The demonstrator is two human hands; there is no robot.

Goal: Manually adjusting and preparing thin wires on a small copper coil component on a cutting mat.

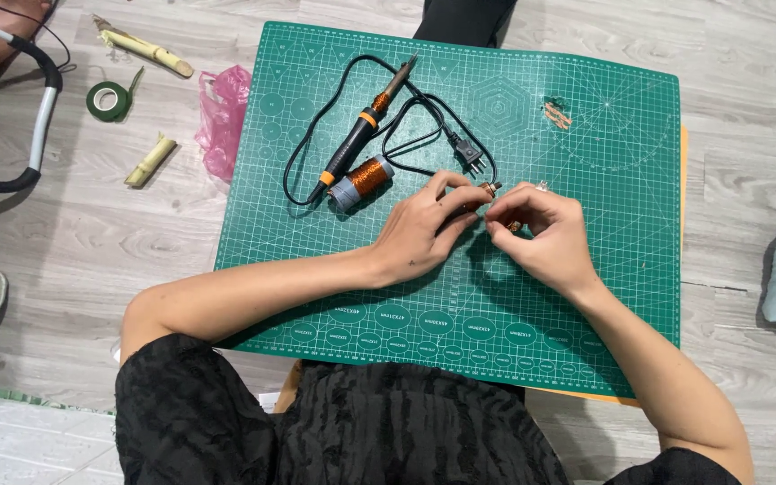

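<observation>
Grip: left hand (424,232) pinches a small dark cylindrical metal part (487,190) between thumb and fingers, closed on it at mid-frame; right hand (545,235) has its fingertips drawn together just beside that part, apparently on something too fine to make out, so what it has hold of I cannot tell.
Far left: one roll of green tape (108,100) and two pale cut stalk pieces (150,162) lie on the grey wood-look floor (92,233), off the work surface, probably set aside.
Left of mat: one crumpled pink plastic bag (222,117) touches the mat's edge.
Surface: one green gridded cutting mat (586,296) lies under both hands, likely to protect the floor.
Upper middle: one black-and-orange soldering iron (361,135) lies diagonally with its black cord looped around it and the two-pin plug (471,157) lying loose on the mat.
Beside it: one spool of copper wire with a grey end (361,180) rests touching the iron's handle, near the left hand.
Upper right: one small copper-coloured scrap (557,115) lies well apart from the hands.
</observation>
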